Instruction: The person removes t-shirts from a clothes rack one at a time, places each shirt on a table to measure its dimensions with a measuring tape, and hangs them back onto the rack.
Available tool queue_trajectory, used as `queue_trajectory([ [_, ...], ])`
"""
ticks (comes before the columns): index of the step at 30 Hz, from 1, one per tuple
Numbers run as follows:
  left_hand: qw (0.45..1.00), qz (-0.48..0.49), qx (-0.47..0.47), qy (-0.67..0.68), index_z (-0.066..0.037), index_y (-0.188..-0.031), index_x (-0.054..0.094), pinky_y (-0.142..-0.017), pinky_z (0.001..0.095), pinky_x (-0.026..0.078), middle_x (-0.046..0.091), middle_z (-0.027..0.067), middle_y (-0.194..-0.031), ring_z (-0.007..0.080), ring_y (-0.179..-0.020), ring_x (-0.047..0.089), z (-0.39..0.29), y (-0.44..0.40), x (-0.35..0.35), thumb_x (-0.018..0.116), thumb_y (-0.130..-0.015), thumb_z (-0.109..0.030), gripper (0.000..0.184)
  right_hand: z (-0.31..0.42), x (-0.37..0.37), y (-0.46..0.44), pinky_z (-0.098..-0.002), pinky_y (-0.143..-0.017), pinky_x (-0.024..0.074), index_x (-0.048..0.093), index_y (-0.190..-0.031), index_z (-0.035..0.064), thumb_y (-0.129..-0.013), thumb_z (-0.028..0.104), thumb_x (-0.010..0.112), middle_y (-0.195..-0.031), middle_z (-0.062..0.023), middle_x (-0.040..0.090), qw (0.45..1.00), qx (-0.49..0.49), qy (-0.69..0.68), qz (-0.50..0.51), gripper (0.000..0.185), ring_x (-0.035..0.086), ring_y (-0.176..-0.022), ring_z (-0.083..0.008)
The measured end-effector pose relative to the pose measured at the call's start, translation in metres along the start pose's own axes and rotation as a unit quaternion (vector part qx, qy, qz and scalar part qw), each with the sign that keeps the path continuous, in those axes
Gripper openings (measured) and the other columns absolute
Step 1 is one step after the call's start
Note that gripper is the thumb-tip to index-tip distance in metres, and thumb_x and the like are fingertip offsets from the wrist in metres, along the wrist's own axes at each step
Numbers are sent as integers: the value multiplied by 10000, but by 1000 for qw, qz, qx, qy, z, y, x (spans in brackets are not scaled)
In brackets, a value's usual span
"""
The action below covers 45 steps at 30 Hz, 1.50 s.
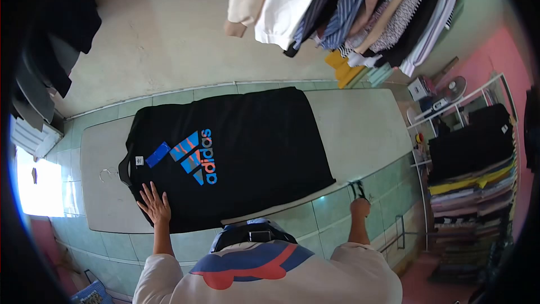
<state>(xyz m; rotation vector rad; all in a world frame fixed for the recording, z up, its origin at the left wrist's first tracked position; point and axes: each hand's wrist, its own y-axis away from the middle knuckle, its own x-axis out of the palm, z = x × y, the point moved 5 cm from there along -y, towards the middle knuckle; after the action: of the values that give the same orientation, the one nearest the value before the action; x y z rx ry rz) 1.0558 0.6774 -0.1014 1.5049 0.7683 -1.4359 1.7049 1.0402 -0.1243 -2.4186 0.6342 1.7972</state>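
Observation:
A black T-shirt [253, 152] with a colourful adidas print lies spread on a long pale board, its neck end to the left. A black hanger [125, 170] sits in the neck, its metal hook resting on the board. Beside the print a blue tag [158, 155] lies on the chest. My left hand [154, 204] is flat on the shirt near the shoulder, fingers spread. Past the hem and over the near board edge, my right hand [360, 208] is closed round a small dark looped object [356, 189]; its kind is unclear.
The board [360, 129] stretches from left to right on a green tiled floor [304, 214]. Clothes hang overhead [382, 17] and at the upper left [62, 39]. On the right are a rack of folded clothes [472, 180] and a fan [454, 87].

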Motion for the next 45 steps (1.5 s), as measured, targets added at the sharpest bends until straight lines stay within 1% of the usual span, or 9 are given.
queue_trajectory([
  [9, 999, 42, -3, -6, -228, -1419, 127, -1043, 572, 61, 76, 68, -1481, 298, -1346, 134, 2, -4, 2, 314, -900, -477, 605, 122, -78, 87, -413, -641, 462, 606, -1015, 160, -658, 133, 661, -891, -80, 509, 865, -396, -197, -235, 362, 508, -839, -289],
  [15, 997, 58, -28, 42, -228, -1415, 143, -1017, 623, 66, 91, 51, -1481, 224, -1348, 158, 19, -1, -10, 433, -850, -509, 694, 110, -95, 105, -417, -597, 462, 584, -809, 122, -637, 111, 649, -876, -79, 499, 815, -385, -185, -390, 184, 505, -824, -299],
  [23, 998, -25, 59, 21, -131, -1394, 227, -1017, 617, -35, 156, 73, -1466, 240, -1349, 151, 37, 11, -5, 491, -833, -439, 692, 96, -71, 108, -408, -713, 485, 607, -994, 142, -621, 94, 636, -963, -104, 530, 925, -292, -163, -179, 377, 504, -910, -329],
  [29, 996, 11, 3, 93, -120, -1389, 240, -986, 648, -74, 186, 15, -1461, 291, -1351, 120, 53, 21, -3, 485, -839, -423, 674, 126, -70, 121, -421, -765, 487, 588, -1074, 136, -592, 44, 637, -1080, -130, 529, 904, -406, -102, -88, 493, 536, -906, -324],
  [33, 988, -49, -65, 130, -109, -1364, 292, -987, 659, -22, 225, 64, -1444, 311, -1344, 132, 41, 22, -11, 512, -828, -408, 652, 168, -124, 149, -307, -556, 471, 557, -865, 36, -771, 192, 642, -712, -58, 564, 811, -470, -349, 27, 201, 555, -613, -158],
  [36, 944, -127, 83, 293, -84, -1177, 496, -940, 483, 320, 518, 108, -1184, 300, -1100, 472, -17, 37, -48, 644, -749, -248, 481, 227, -144, 209, -163, -398, 314, 520, -851, 69, -925, 289, 436, -645, -1, 501, 698, -487, -418, 318, 247, 477, -540, -46],
  [39, 817, 40, 266, 510, -47, -966, 650, -706, 310, 490, 644, 129, -911, 216, -814, 619, -90, 56, -35, 632, -798, -186, 219, 295, -132, 272, -180, -431, 362, 509, -891, 74, -929, 269, 436, -664, 0, 503, 632, -582, -368, 354, 212, 497, -557, -56],
  [43, 609, 296, 74, 732, -3, -953, 650, -605, 216, 480, 641, 35, -788, 88, -664, 592, -127, 68, 9, 632, -820, -130, 185, 357, -117, 328, -244, -500, 421, 474, -845, 36, -869, 323, 558, -654, -48, 541, 583, -705, -335, 224, 299, 532, -575, -104],
  [45, 606, 276, 52, 744, -4, -912, 661, -602, 221, 479, 642, 36, -758, 96, -659, 592, -115, 61, 14, 639, -803, -102, 148, 369, -117, 343, -263, -531, 430, 474, -834, 29, -852, 332, 579, -650, -66, 542, 580, -712, -329, 219, 321, 541, -594, -127],
])
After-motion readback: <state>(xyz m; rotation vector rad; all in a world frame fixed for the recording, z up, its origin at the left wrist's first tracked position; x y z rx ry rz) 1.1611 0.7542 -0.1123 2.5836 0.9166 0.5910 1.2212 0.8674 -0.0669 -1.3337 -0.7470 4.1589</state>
